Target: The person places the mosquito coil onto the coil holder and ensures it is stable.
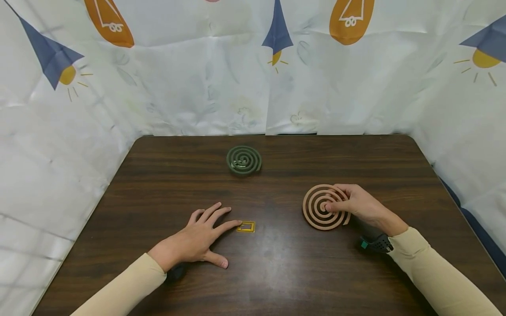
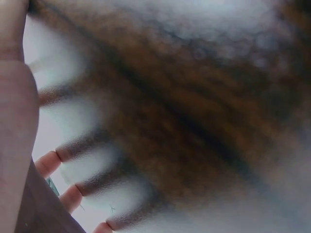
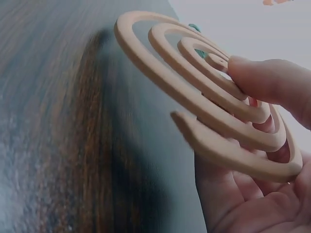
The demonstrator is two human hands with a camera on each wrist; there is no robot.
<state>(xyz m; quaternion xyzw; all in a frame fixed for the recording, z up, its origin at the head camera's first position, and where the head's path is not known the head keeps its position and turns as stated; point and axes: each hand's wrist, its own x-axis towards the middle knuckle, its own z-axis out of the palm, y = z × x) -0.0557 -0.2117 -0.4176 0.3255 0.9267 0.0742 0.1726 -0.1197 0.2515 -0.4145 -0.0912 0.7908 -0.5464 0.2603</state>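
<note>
My right hand (image 1: 365, 208) holds a tan mosquito coil (image 1: 314, 215) at its right side. The thumb lies on top near the centre and the other fingers are underneath. In the right wrist view the coil (image 3: 160, 80) is raised over the table and tilted. My left hand (image 1: 193, 241) is spread over the table, its index fingertip right at the edge of a small flat gold-coloured rectangular frame (image 1: 251, 227). In the left wrist view, several fingertips (image 2: 73, 196) show with their reflections in the tabletop.
A dark green coil (image 1: 243, 160) lies toward the back of the dark wooden table (image 1: 178, 162), a small shiny piece (image 1: 238, 164) at its middle. White printed cloth (image 1: 237, 87) hangs behind and along both sides.
</note>
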